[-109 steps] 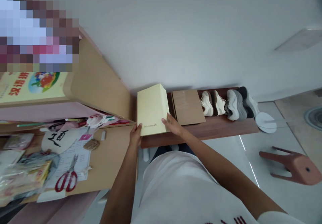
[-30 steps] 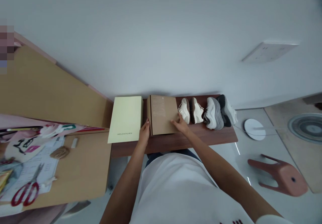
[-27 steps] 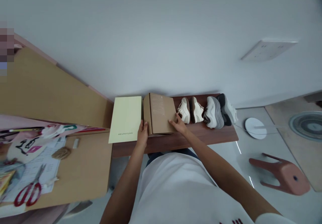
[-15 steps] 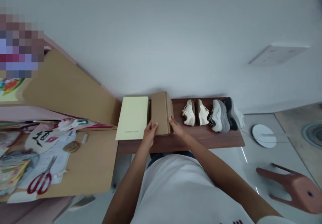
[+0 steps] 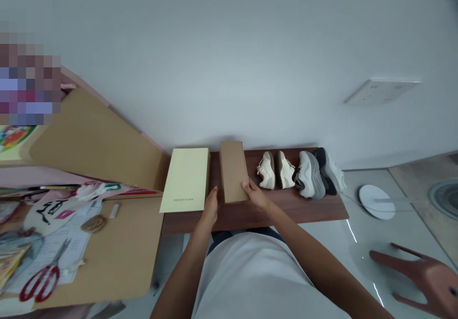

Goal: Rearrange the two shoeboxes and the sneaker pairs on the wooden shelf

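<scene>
A plain brown cardboard box (image 5: 233, 171) lies closed on the dark wooden bench (image 5: 229, 217), against the wall. My right hand (image 5: 256, 196) is at its front right corner, thumb on the top edge and fingers along the side. My left hand (image 5: 211, 206) is off the brown box, in the gap between it and a pale yellow box (image 5: 188, 175) marked MEIZHIYUAN. Its fingers are stretched out and hold nothing; whether they touch the yellow box I cannot tell.
Cream shoes (image 5: 266, 171) and grey-white sneakers (image 5: 310, 175) stand at the bench's right part. At left, a desk (image 5: 125, 252) bears red-handled scissors (image 5: 45, 273), papers and twine (image 5: 93, 224). A pinkish-brown stool (image 5: 429, 276) and a white disc (image 5: 376, 202) are at right.
The brown box has turned straighter and shifted slightly right, away from the yellow box. My left hand has let go of it; my right hand stays at its right side.
</scene>
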Available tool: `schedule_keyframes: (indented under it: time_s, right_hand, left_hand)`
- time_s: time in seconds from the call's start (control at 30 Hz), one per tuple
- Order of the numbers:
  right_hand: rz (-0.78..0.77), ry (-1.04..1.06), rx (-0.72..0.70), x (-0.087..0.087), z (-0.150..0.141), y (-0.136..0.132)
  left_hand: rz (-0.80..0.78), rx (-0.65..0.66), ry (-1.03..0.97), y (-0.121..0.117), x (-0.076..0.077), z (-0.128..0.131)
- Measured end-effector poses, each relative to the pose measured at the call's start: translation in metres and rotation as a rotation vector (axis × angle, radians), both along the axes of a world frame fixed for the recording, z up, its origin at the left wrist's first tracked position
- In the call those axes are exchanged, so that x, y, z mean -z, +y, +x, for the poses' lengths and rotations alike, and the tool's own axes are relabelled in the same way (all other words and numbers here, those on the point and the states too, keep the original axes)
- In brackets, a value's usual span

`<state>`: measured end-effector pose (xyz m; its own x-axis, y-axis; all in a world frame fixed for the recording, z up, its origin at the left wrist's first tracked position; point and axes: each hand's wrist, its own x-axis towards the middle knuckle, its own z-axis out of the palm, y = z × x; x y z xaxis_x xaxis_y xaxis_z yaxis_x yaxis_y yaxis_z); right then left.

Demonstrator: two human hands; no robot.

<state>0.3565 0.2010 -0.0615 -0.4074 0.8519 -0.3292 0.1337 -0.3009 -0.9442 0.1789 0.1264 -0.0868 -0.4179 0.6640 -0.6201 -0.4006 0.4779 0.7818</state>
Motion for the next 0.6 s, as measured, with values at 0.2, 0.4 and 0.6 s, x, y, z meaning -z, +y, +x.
schedule_keyframes:
  time_s: [0.2,0.4,0.6]
  right_hand:
    - [0.034,-0.050,0.096,-0.002,0.030,0.010]
    - [0.169,-0.190,0.145,-0.001,0.050,0.020]
    - [0.077,-0.304,0.135,-0.008,0.049,0.018]
  left_hand:
    - [-0.265,-0.007,-0.067,0.005,0.021,0.017]
    - [-0.205,-0.043,-0.119,0.006,0.015,0.023]
    - [-0.154,-0.058,0.064,0.000,0.003,0.012]
